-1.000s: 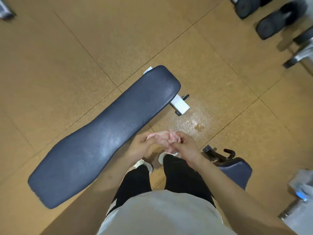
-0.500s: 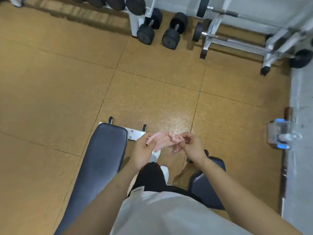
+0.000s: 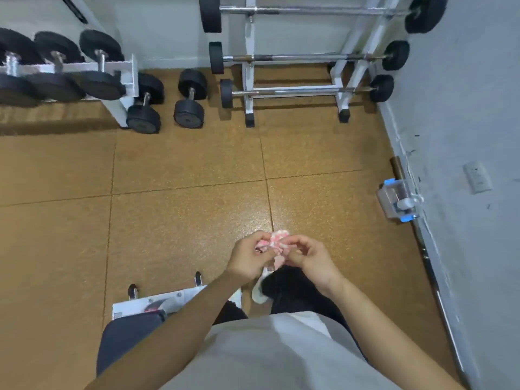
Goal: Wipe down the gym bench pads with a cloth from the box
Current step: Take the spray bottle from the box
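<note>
The fingertips (image 3: 261, 244) of the left hand (image 3: 249, 258) are curled in and pinch one side of the pink-and-white cloth (image 3: 277, 241). The right hand (image 3: 313, 261) pinches the other side between thumb and forefinger, its remaining fingers loosely curled. The cloth hangs bunched between the two hands, in the air in front of the waist, touching nothing else.

Over the last second the hands have stayed together on the cloth, working it into a tighter wad, while the view has swung up and away from the bench. The bench pad (image 3: 123, 342) filled the middle of the picture then; now only a dark corner shows at the lower left, beside the left forearm. The clear box (image 3: 396, 202) with blue latches (a mere blur at the edge a second ago) now sits in plain view at the foot of the wall (image 3: 464, 108) on the right, well apart from the hands. Beyond stand the dumbbell rack (image 3: 123, 74) and the barbell rack (image 3: 295, 88).

No wiping is under way. The turn from pad toward box suggests the cloth is being gathered up to go back, though it could equally be being readied for another pass; the pictures do not settle which.
</note>
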Demonstrator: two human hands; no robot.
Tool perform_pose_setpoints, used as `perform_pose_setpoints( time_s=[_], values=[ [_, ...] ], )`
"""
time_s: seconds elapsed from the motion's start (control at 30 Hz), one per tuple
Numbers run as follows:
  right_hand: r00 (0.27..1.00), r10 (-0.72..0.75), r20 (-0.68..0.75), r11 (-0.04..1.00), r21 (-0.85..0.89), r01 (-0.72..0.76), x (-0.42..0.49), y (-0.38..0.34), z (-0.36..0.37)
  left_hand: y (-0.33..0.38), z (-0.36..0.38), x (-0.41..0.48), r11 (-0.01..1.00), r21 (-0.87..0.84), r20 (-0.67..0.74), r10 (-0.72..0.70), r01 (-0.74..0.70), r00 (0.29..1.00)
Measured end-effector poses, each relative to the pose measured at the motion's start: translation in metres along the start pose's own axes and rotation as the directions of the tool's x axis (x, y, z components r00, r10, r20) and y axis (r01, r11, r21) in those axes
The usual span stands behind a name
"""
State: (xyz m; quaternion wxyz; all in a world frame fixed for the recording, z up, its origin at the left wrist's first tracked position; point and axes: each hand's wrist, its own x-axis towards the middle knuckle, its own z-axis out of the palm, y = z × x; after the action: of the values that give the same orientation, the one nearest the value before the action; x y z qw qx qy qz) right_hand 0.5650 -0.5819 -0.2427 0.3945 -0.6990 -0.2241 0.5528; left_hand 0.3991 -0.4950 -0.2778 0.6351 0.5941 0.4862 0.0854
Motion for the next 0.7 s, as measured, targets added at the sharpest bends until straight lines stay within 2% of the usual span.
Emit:
perform_pose_setpoints(
  time_s=[0.13,0.33,0.43,0.57,0.7],
  values=[
    [0.995,0.005,-0.098,1.0,-0.012,-0.006,0.044,-0.01,-0.056,0.056,0.02,0.074,0.998,0.065,0.055,0.007,-0.011,0.998],
    [0.984,-0.005,-0.178,0.999,-0.054,-0.005,0.119,-0.016,-0.191,0.15,0.076,0.203,0.984,0.18,0.077,-0.015,0.001,0.997],
    [0.943,0.056,-0.329,0.987,-0.124,-0.102,0.146,-0.016,-0.262,0.197,0.113,0.263,0.968,0.249,0.131,-0.015,-0.019,0.991],
    [0.898,0.176,-0.403,0.959,-0.133,-0.248,0.169,-0.017,-0.35,0.25,0.158,0.333,0.944,0.321,0.175,0.016,-0.072,0.984],
    [0.8,0.327,-0.502,0.928,0.011,-0.372,0.185,-0.009,-0.426,0.289,0.218,0.386,0.926,0.376,0.253,-0.054,-0.047,0.966]
  ],
)
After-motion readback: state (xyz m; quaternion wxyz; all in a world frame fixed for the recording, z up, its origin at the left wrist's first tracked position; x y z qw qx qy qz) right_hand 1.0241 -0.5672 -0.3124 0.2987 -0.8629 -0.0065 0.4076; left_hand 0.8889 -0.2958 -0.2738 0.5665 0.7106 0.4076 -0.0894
